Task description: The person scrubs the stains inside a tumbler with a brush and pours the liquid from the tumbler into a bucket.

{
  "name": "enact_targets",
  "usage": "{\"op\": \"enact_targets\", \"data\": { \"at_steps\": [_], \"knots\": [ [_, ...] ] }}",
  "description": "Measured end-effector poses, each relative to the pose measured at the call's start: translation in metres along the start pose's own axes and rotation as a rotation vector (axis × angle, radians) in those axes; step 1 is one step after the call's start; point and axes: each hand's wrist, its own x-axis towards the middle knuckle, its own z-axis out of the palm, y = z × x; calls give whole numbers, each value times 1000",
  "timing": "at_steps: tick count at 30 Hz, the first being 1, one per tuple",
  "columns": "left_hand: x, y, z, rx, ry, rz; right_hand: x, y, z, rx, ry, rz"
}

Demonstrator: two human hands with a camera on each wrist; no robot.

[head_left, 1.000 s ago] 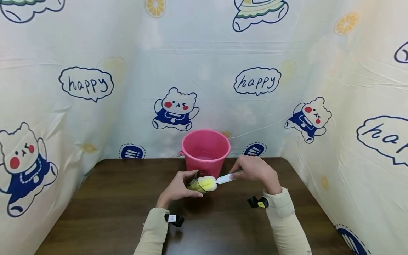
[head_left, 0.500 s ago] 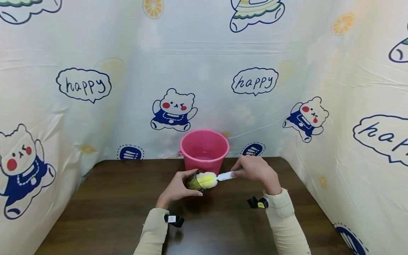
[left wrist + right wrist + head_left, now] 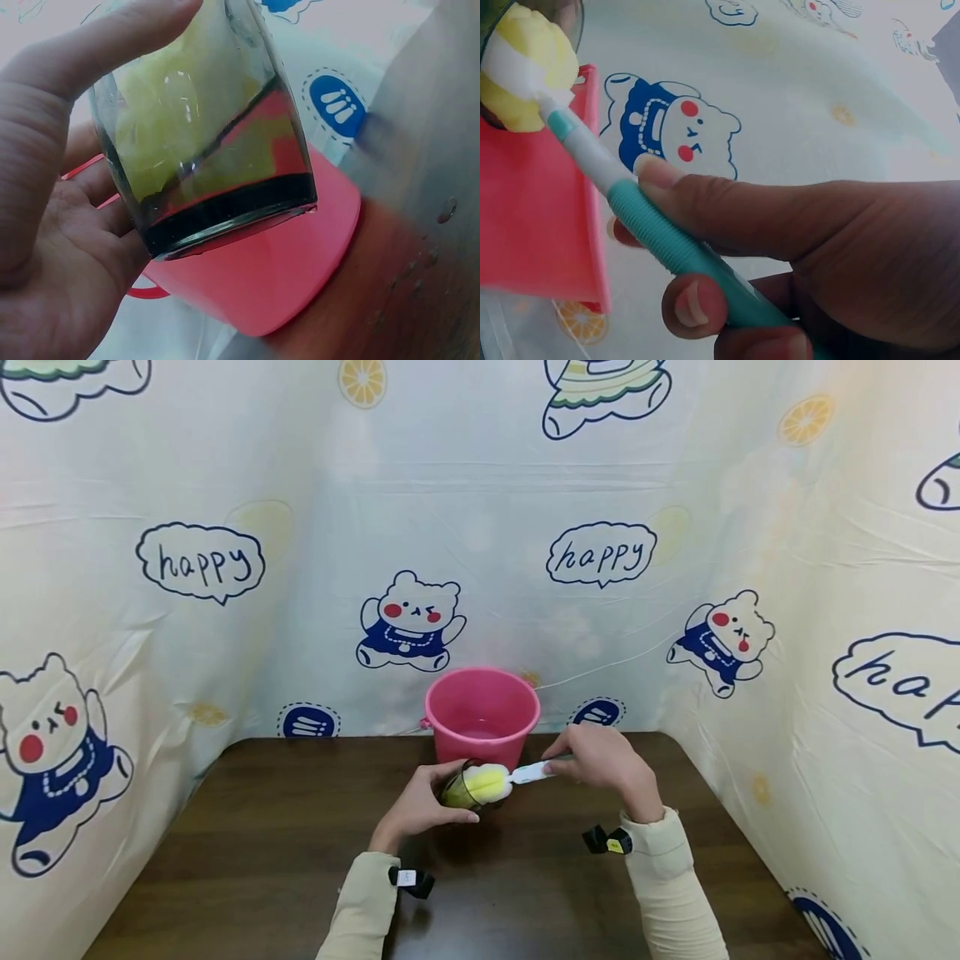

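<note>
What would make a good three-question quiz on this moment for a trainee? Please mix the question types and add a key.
1. Multiple choice: which hand grips the brush handle? A) left; B) right; C) neither.
2. True or false: all of the sponge head is outside the glass.
3. Fill in the blank: in the head view, a pink ____ shows just beyond the glass.

Key:
1. B, the right hand.
2. False: part of the sponge head is inside the glass, which the left hand holds tilted.
3. Bucket.
</note>
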Motion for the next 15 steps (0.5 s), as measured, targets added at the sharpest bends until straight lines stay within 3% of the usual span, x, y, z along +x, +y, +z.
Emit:
{"op": "enact_targets", "data": {
  "at_steps": [3,7,10,15],
  "knots": [
    [-1,-1,-1,9,11,-5,1,1,3,-4,-17,18],
    [0,0,-2,9,5,1,-1,0,0,-2,-45,-25],
    [2,0,-1,1,-10,-3,-1,-1,-4,-3,-41,-70],
    [1,-1,1,1,-26,-23,2,2,-4,7,-26,-67]
  ]
}}
